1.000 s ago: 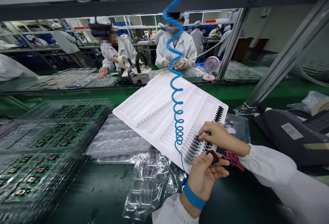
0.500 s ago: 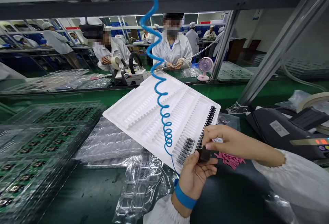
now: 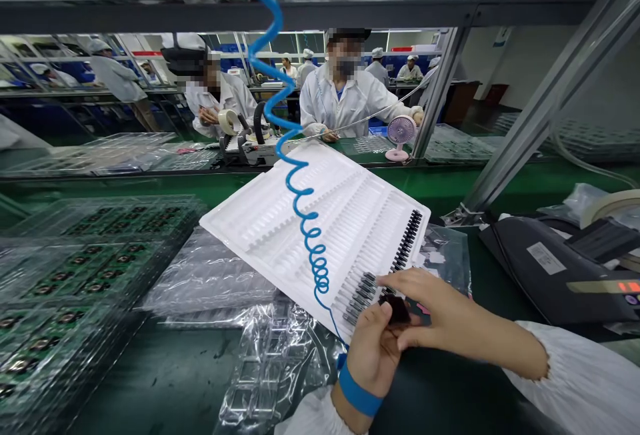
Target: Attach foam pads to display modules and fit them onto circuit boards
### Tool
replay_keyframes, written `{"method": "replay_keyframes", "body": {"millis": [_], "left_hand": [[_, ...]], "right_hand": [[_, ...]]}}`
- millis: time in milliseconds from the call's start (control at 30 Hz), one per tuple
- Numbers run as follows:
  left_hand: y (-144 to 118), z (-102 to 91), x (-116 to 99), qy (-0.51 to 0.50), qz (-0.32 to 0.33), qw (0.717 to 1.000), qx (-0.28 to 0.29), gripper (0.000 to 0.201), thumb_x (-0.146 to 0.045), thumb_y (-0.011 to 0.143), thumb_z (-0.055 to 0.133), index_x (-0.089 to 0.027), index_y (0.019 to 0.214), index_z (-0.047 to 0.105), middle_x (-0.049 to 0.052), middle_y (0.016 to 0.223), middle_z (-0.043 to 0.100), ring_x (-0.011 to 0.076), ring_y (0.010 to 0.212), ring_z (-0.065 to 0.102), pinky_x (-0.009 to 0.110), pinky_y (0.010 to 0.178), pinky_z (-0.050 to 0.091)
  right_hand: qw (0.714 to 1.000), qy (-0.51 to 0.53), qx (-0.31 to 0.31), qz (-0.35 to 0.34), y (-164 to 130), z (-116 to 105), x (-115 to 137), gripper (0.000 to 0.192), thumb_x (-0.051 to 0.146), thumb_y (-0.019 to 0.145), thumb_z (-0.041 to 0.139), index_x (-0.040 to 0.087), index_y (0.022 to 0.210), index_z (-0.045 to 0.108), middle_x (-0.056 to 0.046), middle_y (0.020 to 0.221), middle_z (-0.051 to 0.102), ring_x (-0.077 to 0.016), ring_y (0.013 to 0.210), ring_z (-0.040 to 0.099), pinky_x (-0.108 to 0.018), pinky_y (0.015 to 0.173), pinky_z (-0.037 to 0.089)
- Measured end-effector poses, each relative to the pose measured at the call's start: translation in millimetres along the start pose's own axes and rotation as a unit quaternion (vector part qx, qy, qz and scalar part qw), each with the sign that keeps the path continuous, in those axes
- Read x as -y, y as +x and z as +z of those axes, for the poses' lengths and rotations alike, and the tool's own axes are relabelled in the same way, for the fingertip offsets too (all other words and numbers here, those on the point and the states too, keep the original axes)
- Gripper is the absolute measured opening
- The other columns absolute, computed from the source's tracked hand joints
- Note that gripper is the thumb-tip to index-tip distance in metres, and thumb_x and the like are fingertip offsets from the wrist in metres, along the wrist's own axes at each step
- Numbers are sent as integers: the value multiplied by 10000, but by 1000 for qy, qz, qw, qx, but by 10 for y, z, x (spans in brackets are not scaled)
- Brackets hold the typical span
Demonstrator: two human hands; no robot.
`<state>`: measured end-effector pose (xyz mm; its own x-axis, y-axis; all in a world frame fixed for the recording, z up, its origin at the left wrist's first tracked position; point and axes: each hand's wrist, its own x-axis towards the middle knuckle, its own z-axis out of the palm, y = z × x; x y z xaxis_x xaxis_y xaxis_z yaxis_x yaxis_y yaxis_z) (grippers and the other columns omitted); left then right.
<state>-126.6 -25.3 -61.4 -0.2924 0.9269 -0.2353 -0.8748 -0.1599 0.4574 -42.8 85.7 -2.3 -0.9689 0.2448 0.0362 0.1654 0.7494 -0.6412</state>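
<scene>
My left hand (image 3: 369, 347), with a blue band at the wrist, is closed on a small dark, glossy block (image 3: 395, 308), its thumb on the near side. My right hand (image 3: 431, 305) is beside the block with thumb and fingers spread apart; whether a fingertip touches the block is unclear. Just beyond both hands lies a white slotted plastic tray (image 3: 285, 205). Along its right edge runs a row of small black parts (image 3: 407, 238), and a shorter group of grey-black parts (image 3: 359, 298) sits in its near corner. Pink pieces are mostly hidden behind my right hand.
A coiled blue cord (image 3: 303, 212) hangs over the tray down to my wristband. Stacked clear trays of green circuit boards (image 3: 95, 275) stand left; clear plastic packaging (image 3: 215, 275) lies beside the white tray. A dark grey device (image 3: 545, 268) is right. Co-workers sit opposite, near a pink fan (image 3: 401, 132).
My right hand's fingers have come off the dark block and spread, moving slightly down. My left hand still holds the block. The co-worker opposite has stretched an arm toward the fan.
</scene>
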Motion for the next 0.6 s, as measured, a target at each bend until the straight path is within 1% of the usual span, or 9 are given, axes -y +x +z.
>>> {"method": "replay_keyframes", "body": {"millis": [33, 100, 200, 267, 333, 400, 433, 500, 600], "left_hand": [[-6, 1, 5, 6, -2, 1000, 4, 233, -343, 715, 685, -110, 718, 691, 66, 650, 702, 127, 601, 634, 217, 576, 489], [-20, 1, 16, 16, -8, 1000, 12, 250, -348, 714, 685, -100, 745, 690, 84, 663, 699, 152, 629, 641, 256, 615, 503], [-40, -2, 20, 7, -17, 999, 43, 306, -386, 675, 712, -117, 821, 698, 87, 748, 713, 167, 679, 651, 286, 651, 518], [-49, 1, 12, -5, -17, 998, 62, 304, -363, 637, 747, -133, 831, 704, 68, 753, 716, 147, 661, 648, 253, 629, 513], [-55, 7, 0, -9, -16, 997, 68, 297, -332, 599, 778, -118, 793, 709, 62, 698, 708, 141, 634, 645, 229, 601, 504], [-55, 10, -11, -9, -17, 998, 66, 310, -343, 579, 788, -96, 748, 709, 71, 654, 702, 154, 627, 650, 228, 587, 501], [-54, 8, -14, -9, -19, 998, 63, 316, -359, 581, 784, -92, 733, 708, 76, 644, 702, 162, 631, 656, 232, 586, 503], [-45, -5, -12, -11, -23, 998, 54, 306, -371, 603, 768, -98, 729, 710, 79, 650, 710, 165, 639, 663, 230, 586, 503], [-23, -40, 2, -15, -24, 999, 38, 274, -369, 637, 745, -113, 732, 715, 72, 666, 718, 152, 640, 665, 218, 581, 499]], "right_hand": [[1000, -21, 14, -10, -2, -1, 16, 553, 344, 721, 698, 237, 1230, 511, -94, 1156, 595, -277, 1074, 512, -423, 914, 402], [997, -50, 36, -38, 10, -20, 64, 364, 274, 745, 675, 232, 1098, 595, -65, 995, 660, -242, 937, 574, -419, 911, 386], [995, -48, 50, -71, 33, -76, 132, 216, 258, 774, 650, 232, 988, 632, -36, 886, 671, -198, 834, 589, -395, 907, 381], [994, -23, 61, -88, 50, -113, 127, 224, 302, 761, 668, 237, 973, 638, -31, 877, 664, -197, 844, 582, -372, 878, 401], [992, 40, 70, -95, 90, -131, 55, 324, 385, 751, 669, 246, 1039, 617, -35, 950, 658, -204, 902, 581, -344, 845, 430], [995, 69, 36, -62, 170, -115, -66, 381, 454, 803, 586, 242, 1119, 572, -43, 1018, 649, -197, 940, 585, -317, 811, 456], [998, 55, 6, -36, 225, -92, -132, 364, 454, 832, 541, 232, 1119, 568, -48, 1028, 646, -194, 946, 585, -323, 812, 456], [998, -18, -56, 15, 350, -20, -247, 285, 422, 837, 535, 223, 1027, 611, -53, 992, 647, -215, 949, 573, -401, 872, 409], [991, -91, -85, 42, 513, 117, -340, 177, 392, 756, 639, 230, 821, 670, -42, 877, 630, -260, 926, 540, -544, 920, 277]]}}
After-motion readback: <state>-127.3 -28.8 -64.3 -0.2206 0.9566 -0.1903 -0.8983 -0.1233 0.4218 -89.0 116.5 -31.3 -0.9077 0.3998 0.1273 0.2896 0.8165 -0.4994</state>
